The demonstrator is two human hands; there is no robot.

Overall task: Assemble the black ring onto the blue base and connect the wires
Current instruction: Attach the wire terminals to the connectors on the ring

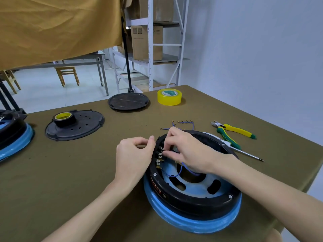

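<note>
Black ring (192,198) on blue base (192,222), label writing unreadable

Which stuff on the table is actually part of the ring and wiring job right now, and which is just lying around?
In use:
- black ring on blue base
- blue wire at the terminals, under the right hand
- left hand on the ring's edge
- spare wires

Lying about:
- pliers
- screwdriver
- yellow tape
- black tape
- two black covers
- second unit

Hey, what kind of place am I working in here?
Probably a small workshop or storeroom: metal shelving stacked with cardboard boxes, and a cloth-covered table holding pliers, a screwdriver and tape.
</note>
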